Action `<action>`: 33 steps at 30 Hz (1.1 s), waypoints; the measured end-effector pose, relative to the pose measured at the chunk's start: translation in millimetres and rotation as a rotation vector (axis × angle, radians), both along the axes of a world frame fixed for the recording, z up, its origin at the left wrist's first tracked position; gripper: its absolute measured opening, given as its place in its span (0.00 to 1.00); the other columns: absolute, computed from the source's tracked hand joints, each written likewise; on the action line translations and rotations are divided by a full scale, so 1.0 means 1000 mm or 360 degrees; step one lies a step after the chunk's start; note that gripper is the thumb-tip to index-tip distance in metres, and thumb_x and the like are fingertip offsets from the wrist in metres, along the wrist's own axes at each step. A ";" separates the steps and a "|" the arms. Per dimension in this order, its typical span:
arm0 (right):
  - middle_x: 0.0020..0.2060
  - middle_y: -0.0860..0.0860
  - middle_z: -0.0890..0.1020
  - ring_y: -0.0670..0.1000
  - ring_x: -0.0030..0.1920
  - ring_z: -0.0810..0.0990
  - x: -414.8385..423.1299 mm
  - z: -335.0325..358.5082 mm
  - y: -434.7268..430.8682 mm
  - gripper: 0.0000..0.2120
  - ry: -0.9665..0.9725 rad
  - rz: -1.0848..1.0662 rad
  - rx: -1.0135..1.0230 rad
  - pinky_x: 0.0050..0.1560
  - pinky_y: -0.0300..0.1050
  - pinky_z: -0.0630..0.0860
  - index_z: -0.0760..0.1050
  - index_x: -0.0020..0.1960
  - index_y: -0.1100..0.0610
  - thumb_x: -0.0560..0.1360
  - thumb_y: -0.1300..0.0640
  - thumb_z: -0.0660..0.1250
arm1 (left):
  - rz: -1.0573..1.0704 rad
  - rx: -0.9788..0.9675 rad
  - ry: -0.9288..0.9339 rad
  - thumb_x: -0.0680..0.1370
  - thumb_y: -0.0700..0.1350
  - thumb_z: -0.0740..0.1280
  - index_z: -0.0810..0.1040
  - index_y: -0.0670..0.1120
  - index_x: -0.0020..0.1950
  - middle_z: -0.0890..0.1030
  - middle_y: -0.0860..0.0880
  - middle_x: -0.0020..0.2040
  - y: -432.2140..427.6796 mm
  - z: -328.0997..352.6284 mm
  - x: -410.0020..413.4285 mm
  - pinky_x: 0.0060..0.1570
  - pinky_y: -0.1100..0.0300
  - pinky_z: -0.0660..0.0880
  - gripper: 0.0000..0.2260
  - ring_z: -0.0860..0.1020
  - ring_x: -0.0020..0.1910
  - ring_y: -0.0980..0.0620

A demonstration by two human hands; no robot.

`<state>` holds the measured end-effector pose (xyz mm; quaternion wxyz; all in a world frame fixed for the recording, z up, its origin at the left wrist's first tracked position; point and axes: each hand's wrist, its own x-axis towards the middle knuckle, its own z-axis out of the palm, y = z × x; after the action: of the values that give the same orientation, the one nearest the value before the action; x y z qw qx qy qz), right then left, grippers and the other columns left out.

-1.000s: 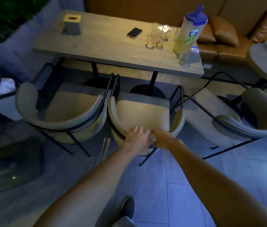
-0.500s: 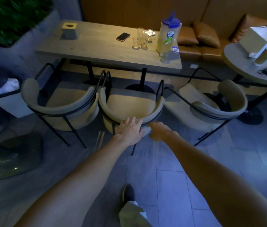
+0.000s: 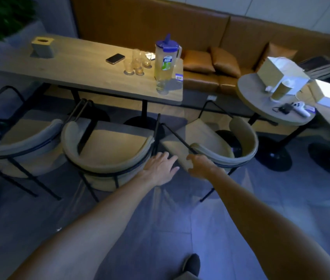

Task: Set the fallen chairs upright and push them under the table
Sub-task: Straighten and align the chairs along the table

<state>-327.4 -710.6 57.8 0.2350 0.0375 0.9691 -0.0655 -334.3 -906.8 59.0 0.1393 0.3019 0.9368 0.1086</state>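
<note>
Beside the upright middle chair (image 3: 109, 150), both hands reach toward the fallen chair (image 3: 216, 146) — left hand (image 3: 160, 167) spread open, right hand (image 3: 199, 166) loosely open, neither gripping anything

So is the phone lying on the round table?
No, the phone lies on the long wooden table, next to the drinking glasses, not on the round table.

This is looking like a café or a lounge — a place where people are sitting and drinking. A long brown bench seat (image 3: 200, 31) is running along the wall. A long wooden table (image 3: 75, 69) is holding a big drink jug (image 3: 166, 57) and small glasses (image 3: 138, 61), and soft chairs (image 3: 107, 150) are standing beside it — a round table (image 3: 261, 102) too.
</note>
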 end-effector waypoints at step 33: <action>0.59 0.51 0.82 0.56 0.65 0.74 -0.090 -0.157 0.358 0.14 -0.0075 0.0299 0.0727 0.70 0.57 0.61 0.76 0.65 0.49 0.80 0.55 0.63 | 0.0063 -0.0354 -0.0130 0.78 0.34 0.59 0.72 0.51 0.67 0.79 0.47 0.61 0.391 -0.154 -0.096 0.63 0.49 0.62 0.20 0.73 0.63 0.44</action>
<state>-417.9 -352.4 -99.1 0.2481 0.0009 0.9522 0.1782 -429.8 -516.0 -94.8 0.2077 0.2614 0.9424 0.0189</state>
